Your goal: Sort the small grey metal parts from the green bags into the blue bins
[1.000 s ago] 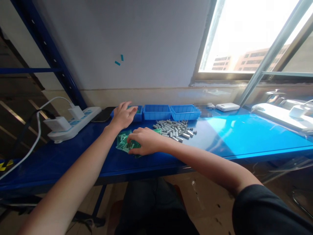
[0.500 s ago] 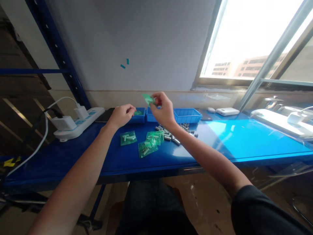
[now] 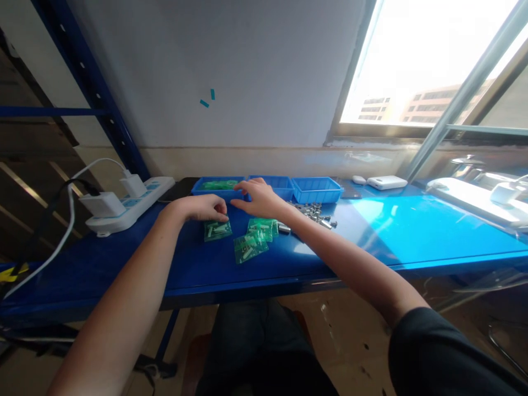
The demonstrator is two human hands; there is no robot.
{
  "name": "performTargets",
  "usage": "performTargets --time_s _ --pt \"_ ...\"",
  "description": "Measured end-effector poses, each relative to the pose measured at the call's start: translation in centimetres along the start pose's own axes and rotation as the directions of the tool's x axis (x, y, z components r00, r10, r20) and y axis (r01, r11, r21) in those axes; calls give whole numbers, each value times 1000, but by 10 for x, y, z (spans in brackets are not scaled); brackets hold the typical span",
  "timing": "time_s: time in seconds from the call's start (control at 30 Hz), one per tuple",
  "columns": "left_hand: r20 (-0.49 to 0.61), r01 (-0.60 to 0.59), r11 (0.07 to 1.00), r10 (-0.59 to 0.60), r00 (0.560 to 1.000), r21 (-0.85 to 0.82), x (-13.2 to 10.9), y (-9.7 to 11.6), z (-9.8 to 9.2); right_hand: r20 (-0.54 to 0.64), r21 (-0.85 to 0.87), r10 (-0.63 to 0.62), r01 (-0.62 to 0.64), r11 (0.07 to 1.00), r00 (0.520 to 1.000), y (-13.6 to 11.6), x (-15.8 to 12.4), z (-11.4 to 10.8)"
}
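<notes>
My left hand point(image 3: 206, 208) is closed, with its fingertips pinched at the far edge of a small green plastic bag point(image 3: 218, 231) that has pale rod-like pieces inside. My right hand point(image 3: 259, 198) is open and empty, thumb and fingers apart, at the right front corner of the left blue bin point(image 3: 211, 193). Several green bags point(image 3: 216, 185) lie in that bin. On the table, more filled green bags point(image 3: 251, 247) overlap below my right hand. Loose metal pieces point(image 3: 315, 212), some partly hidden by my right forearm, are spread to the right.
Two more blue bins, a middle one point(image 3: 277, 188) and a right one point(image 3: 317, 191), stand along the wall. A white power strip point(image 3: 130, 212) with plugs and cables is at the left. White devices point(image 3: 386, 182) lie at the back right of the blue table point(image 3: 330, 253).
My right hand has let go of a green bag and come down leftward to the left bin. My left hand has moved from that bin toward me, onto the left bag on the table.
</notes>
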State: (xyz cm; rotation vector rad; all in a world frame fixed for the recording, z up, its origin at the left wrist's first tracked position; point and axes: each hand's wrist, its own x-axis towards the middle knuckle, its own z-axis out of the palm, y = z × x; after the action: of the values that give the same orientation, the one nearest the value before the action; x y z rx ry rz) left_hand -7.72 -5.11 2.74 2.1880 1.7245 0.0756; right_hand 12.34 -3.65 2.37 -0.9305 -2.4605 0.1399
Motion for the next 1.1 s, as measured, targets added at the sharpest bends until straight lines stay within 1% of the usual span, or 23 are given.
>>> performTargets --time_s 0.07,0.1,0.13,0.17,0.2,0.23,0.27,0.3,0.33,0.37,0.47,0.5,0.53,0.6,0.67,0.73,0.8,0.87,0.93,0.97,1.0,1.03,1.1 --pt "-184 -43 999 40 982 -15 1 3 -2 -8 23 -2 2 1000 1000 1 -10 -1" --pt "-331 -55 998 45 943 -20 0 6 -4 -12 34 -4 4 999 1000 2 -13 -3" --pt "-499 -57 998 38 866 -22 -1 9 -8 -18 45 -3 4 999 1000 3 -14 -6" --pt "-664 -50 999 23 748 -21 -2 13 -11 -20 60 -4 6 998 1000 3 -14 -11" --pt "-796 -37 999 10 606 -15 -2 17 -16 -5 80 -16 16 997 1000 3 -15 -16" --pt "-882 -19 1000 5 472 -5 -1 20 -20 41 104 -45 41 994 998 3 -16 -21" --pt "-928 -4 1000 15 373 14 2 22 -23 115 127 -91 76 989 989 2 -18 -26" --pt "-944 2 999 43 326 47 6 23 -25 209 143 -145 117 983 967 1 -21 -30" --pt "-938 0 996 88 335 93 12 22 -25 307 148 -199 160 976 931 -1 -26 -33" --pt "-907 -11 989 143 395 151 19 19 -23 391 138 -239 200 970 889 -4 -31 -33" --pt "-730 -35 958 240 640 284 38 3 -7 499 56 -280 291 955 820 -15 -46 -28" --pt "-724 -12 958 224 653 285 42 -2 0 499 51 -294 312 949 815 -19 -49 -25" --pt "-740 13 962 202 641 274 43 -7 6 487 64 -311 322 945 816 -22 -51 -22" --pt "-818 54 974 156 553 222 39 -11 15 421 122 -350 330 936 837 -25 -50 -19" --pt "-877 49 983 133 461 175 30 -9 17 274 165 -368 334 928 888 -25 -43 -22" --pt "-879 -10 987 148 454 161 22 -1 16 45 154 -329 319 935 943 -23 -31 -31" --pt "-835 -102 981 194 515 165 19 13 18 -240 107 -232 263 959 943 -19 -13 -43" --pt "-756 -207 962 268 597 178 19 30 23 -500 47 -137 185 982 855 -15 8 -53" --pt "-614 -314 928 369 698 200 20 47 30 -634 -18 -107 124 992 766 -10 30 -55" --pt "-516 -362 910 413 750 202 19 54 33 -636 -54 -115 104 993 763 -7 39 -52" --pt "-415 -402 895 445 794 191 17 61 37 -590 -96 -135 96 991 796 -5 47 -47" --pt "-322 -432 886 464 825 168 15 66 39 -492 -144 -161 103 984 856 -2 52 -40" --pt "-178 -461 881 472 863 104 9 72 42 -163 -228 -203 163 960 966 3 54 -22"
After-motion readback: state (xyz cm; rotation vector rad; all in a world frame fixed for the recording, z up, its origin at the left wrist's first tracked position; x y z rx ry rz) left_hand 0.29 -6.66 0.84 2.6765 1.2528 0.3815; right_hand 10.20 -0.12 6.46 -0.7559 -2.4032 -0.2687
